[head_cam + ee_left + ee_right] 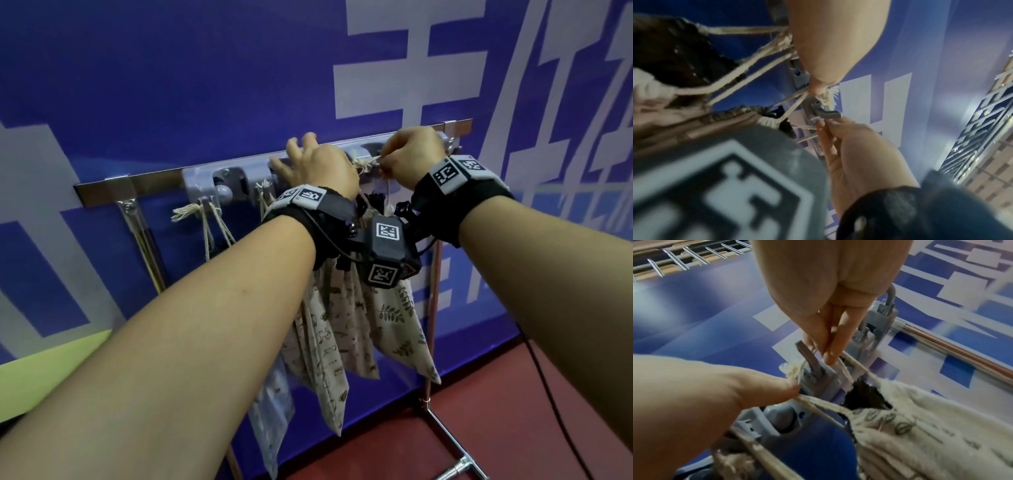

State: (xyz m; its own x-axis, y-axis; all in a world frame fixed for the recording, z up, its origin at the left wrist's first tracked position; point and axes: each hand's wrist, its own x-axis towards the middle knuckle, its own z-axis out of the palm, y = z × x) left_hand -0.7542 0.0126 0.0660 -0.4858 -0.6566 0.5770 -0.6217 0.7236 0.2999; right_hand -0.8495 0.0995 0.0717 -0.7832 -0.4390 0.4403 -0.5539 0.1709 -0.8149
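Observation:
A cream drawstring bag with a leaf print (400, 322) (920, 426) hangs below a grey plastic hook strip (202, 178) fixed to a metal rail (102, 188). Its drawstring (364, 164) (824, 404) is looped at a grey hook (809, 360) (830, 113). My left hand (318, 168) (791, 389) pinches the knotted, frayed end of the cord (827, 95) just left of the hook. My right hand (414, 154) (828, 353) pinches the cords on the hook's right side. The bag's mouth gapes dark.
Other patterned cloth bags (325, 342) hang from hooks to the left, one bluish (270, 411). More cords (209, 212) drape over a far-left hook. Behind is a blue banner wall. A rack leg (430, 325), a base tube (455, 448) and a black cable (548, 394) stand on the red floor.

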